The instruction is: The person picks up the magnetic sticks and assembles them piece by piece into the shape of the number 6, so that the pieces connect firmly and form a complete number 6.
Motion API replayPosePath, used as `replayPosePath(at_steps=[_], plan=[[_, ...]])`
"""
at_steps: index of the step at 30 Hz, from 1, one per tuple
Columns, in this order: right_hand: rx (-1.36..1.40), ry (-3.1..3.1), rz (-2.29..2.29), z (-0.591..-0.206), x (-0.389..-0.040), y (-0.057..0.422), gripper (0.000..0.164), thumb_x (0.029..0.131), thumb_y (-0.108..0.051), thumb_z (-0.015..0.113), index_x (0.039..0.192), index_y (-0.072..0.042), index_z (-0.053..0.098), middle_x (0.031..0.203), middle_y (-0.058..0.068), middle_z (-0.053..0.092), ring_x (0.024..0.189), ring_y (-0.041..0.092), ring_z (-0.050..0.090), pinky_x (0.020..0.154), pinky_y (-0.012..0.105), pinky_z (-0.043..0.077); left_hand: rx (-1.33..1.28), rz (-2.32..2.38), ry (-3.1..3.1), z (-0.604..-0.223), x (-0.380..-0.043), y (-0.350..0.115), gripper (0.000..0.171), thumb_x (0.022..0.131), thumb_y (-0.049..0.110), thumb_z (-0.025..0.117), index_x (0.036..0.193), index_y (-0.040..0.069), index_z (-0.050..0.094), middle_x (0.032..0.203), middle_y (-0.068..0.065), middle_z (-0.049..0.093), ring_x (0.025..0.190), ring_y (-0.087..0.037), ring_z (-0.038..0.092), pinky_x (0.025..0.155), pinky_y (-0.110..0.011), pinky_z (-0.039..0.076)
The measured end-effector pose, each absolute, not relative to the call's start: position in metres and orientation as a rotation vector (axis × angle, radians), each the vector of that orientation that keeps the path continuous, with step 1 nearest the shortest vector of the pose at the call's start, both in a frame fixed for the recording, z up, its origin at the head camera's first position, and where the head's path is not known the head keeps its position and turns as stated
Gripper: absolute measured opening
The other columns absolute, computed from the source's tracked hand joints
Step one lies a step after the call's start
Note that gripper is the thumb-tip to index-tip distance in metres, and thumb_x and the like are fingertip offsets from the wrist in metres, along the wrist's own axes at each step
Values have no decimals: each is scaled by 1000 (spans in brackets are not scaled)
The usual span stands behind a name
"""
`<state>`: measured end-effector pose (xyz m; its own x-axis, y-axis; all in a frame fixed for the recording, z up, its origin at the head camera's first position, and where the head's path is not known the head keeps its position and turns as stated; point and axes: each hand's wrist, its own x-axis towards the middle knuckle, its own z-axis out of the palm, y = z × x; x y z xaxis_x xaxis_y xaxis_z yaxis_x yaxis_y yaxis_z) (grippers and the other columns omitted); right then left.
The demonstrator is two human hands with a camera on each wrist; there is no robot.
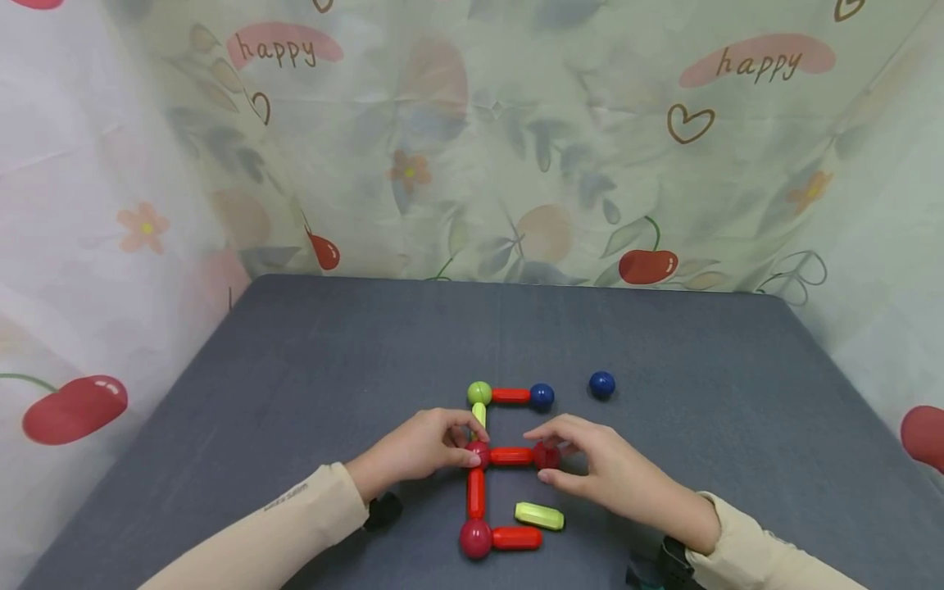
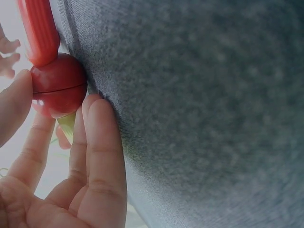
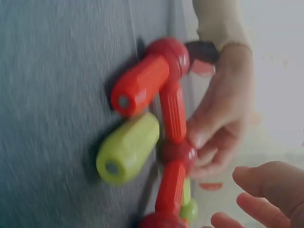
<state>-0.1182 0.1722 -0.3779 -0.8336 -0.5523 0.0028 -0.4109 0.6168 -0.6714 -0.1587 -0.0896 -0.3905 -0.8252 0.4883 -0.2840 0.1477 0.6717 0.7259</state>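
Note:
A joined figure of magnetic building sticks and balls lies on the dark table. My left hand [image 1: 424,442] pinches its middle red ball [image 2: 59,85] between thumb and fingers. From that ball a red stick [image 1: 511,456] runs right to another red ball [image 1: 546,455]. My right hand [image 1: 601,467] hovers around this end ball, its fingers spread and holding nothing. A yellow-green stick [image 1: 479,416] leads up to a green ball [image 1: 479,393], then a red stick [image 1: 510,396] and a blue ball [image 1: 542,397]. Below, a red stick [image 1: 476,494] joins the bottom red ball [image 1: 475,539].
A loose yellow-green stick [image 3: 127,149] lies under the right hand, close to the red stick [image 1: 517,538] that sticks out from the bottom ball. One separate blue ball [image 1: 601,384] sits at the upper right. Printed cloth [image 1: 501,147] hangs behind the table [image 1: 354,344].

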Motion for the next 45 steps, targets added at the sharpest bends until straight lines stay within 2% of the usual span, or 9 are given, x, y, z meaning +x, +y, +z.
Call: replayPosePath(at_steps=[10,15,31,45], plan=[[-807,2459,-925,-387,-105,166,30,86,-26,74,114,-21,66,105,-10,64,88,3,59,80,23,52,500,996,2423,-391,-159,-90,22,84,22,76,104,23,68,79,0,60,65,-16,53,58,-29,45],[-789,2415,-891,-392,-104,165,26,86,-21,74,111,-20,67,100,-15,64,84,-2,57,76,19,51,498,989,2425,-391,-159,-90,21,84,22,76,103,24,68,80,0,60,66,-16,53,58,-29,45],[-929,2471,-821,-396,-104,163,24,85,-15,74,107,-20,67,96,-16,62,77,-4,52,69,18,49,485,983,2434,-389,-158,-87,21,84,21,76,102,24,68,79,0,59,65,-15,52,57,-28,43],[-846,2443,-868,-393,-106,164,25,85,-16,75,108,-20,67,95,-14,62,78,-3,54,69,18,50,485,975,2430,-388,-158,-88,21,84,21,76,103,23,67,78,-1,59,65,-15,52,57,-27,43]])
